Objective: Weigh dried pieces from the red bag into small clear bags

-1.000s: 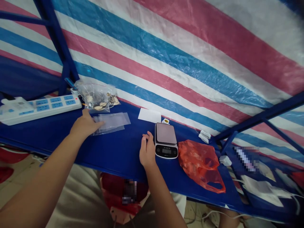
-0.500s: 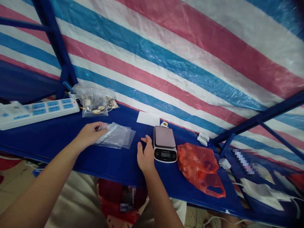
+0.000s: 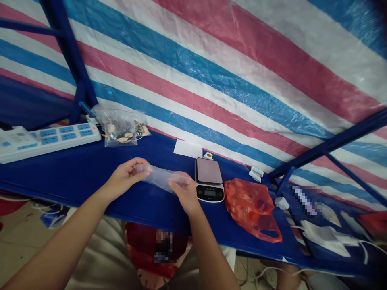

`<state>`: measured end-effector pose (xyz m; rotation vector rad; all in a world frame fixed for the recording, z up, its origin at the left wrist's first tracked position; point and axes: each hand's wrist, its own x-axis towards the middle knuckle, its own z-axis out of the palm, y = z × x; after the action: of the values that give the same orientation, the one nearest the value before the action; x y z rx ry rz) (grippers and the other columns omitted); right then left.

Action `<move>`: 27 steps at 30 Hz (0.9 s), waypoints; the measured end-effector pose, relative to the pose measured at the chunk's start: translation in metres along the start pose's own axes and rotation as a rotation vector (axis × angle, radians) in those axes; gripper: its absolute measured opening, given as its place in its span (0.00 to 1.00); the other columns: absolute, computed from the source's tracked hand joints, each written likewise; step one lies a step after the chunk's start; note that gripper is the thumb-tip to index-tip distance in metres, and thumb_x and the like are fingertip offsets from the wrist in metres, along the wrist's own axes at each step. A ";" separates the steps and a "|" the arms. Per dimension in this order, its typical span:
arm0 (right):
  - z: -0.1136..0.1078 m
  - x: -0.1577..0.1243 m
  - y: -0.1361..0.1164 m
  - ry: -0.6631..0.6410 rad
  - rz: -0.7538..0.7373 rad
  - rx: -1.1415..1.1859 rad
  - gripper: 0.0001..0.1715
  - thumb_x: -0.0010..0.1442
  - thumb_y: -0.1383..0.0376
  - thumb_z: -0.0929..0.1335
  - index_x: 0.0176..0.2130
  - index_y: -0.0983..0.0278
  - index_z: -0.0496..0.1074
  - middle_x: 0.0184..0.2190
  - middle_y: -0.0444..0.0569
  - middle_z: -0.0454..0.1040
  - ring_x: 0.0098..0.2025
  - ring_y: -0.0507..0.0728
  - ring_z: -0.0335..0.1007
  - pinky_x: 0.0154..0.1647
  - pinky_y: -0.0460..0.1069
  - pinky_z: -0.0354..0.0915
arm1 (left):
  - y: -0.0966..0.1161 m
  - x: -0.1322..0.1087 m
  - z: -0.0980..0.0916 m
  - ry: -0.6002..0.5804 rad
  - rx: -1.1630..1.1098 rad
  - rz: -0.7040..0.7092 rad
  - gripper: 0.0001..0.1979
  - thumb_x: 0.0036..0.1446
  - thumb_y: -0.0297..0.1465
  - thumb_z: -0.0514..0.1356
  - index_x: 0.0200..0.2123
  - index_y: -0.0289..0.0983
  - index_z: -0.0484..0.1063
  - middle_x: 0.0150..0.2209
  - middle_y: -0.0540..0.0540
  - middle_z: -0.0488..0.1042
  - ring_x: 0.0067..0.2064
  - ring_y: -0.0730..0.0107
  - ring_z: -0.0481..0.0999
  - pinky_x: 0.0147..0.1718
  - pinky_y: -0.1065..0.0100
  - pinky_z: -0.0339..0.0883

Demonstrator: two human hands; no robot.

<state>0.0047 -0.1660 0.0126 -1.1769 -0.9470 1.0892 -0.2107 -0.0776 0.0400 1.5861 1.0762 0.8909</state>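
Between my two hands, clear plastic bags (image 3: 161, 177) are stretched above the blue table (image 3: 90, 177). My left hand (image 3: 128, 177) pinches their left end, thumb on top. At the right end my right hand (image 3: 185, 188) grips them the same way, with most of its fingers hidden behind the plastic. Just right of that hand stands a digital kitchen scale (image 3: 209, 177), its platform bare. A red plastic bag (image 3: 249, 205) lies crumpled beyond the scale.
At the back left are clear bags with pale dried slices (image 3: 123, 129) beside a white power strip (image 3: 66, 139). White paper (image 3: 188, 148) and a small white container (image 3: 208, 156) sit behind the scale. A white plug adapter (image 3: 281, 203) is at the right. Striped sheeting (image 3: 193, 92) walls the back.
My right hand has risen from beside the scale and taken hold of the clear bags' right end. My left hand has moved slightly right; the bags are lifted and drawn into a narrow strip.
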 end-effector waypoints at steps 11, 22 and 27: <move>0.005 -0.002 -0.002 0.031 -0.157 -0.284 0.29 0.51 0.61 0.73 0.53 0.60 0.71 0.41 0.46 0.76 0.38 0.56 0.74 0.41 0.51 0.73 | -0.014 -0.001 0.014 -0.045 -0.087 0.124 0.32 0.47 0.37 0.68 0.55 0.40 0.64 0.46 0.43 0.75 0.42 0.63 0.77 0.40 0.66 0.72; 0.008 0.001 0.002 0.022 -0.153 -0.242 0.27 0.48 0.64 0.67 0.50 0.60 0.65 0.36 0.43 0.70 0.34 0.54 0.69 0.36 0.49 0.68 | -0.011 -0.005 0.024 0.035 -0.119 0.079 0.26 0.42 0.31 0.61 0.49 0.38 0.69 0.45 0.45 0.74 0.41 0.65 0.75 0.39 0.67 0.68; 0.008 0.000 0.005 0.069 -0.142 -0.203 0.28 0.46 0.66 0.65 0.49 0.59 0.64 0.36 0.43 0.69 0.31 0.54 0.68 0.32 0.48 0.67 | -0.011 -0.009 0.028 0.070 -0.128 0.032 0.24 0.41 0.31 0.59 0.46 0.39 0.69 0.39 0.49 0.74 0.34 0.68 0.72 0.33 0.69 0.65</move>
<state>-0.0039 -0.1635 0.0091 -1.2827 -1.0892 0.8486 -0.1901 -0.0935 0.0221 1.4791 1.0248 1.0234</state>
